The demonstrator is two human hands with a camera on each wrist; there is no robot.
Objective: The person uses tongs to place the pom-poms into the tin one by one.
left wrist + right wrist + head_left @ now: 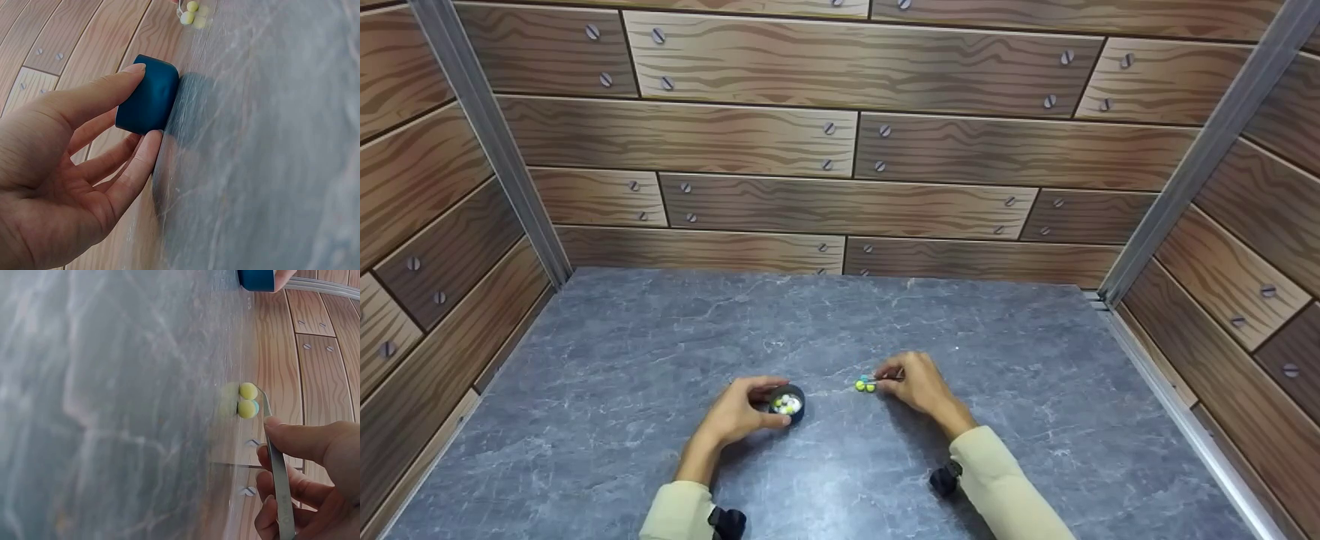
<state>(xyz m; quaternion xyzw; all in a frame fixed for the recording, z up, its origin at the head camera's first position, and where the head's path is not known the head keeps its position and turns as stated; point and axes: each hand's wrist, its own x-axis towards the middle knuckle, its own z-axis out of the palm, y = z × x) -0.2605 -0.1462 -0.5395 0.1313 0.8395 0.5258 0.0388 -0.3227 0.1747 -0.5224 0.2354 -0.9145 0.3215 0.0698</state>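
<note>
My left hand [733, 414] holds a small round dark blue cup [151, 98] on the tabletop, thumb on one side and fingers on the other. Inside the cup lie several small white and yellow balls [786, 405]. To the right, my right hand [921, 382] pinches metal tweezers [279, 481] between thumb and fingers. Their tips reach a little cluster of two yellow balls [246, 408] and a teal ball [864, 378] on the table. In the right wrist view the tips overlap the edge of one yellow ball; I cannot tell whether they grip it.
The grey marbled tabletop [840, 322] is enclosed by wood-patterned panels [750, 142] at the back and sides. Metal posts [1200, 150] stand at the back corners, and a metal rail [1192, 427] runs along the right edge.
</note>
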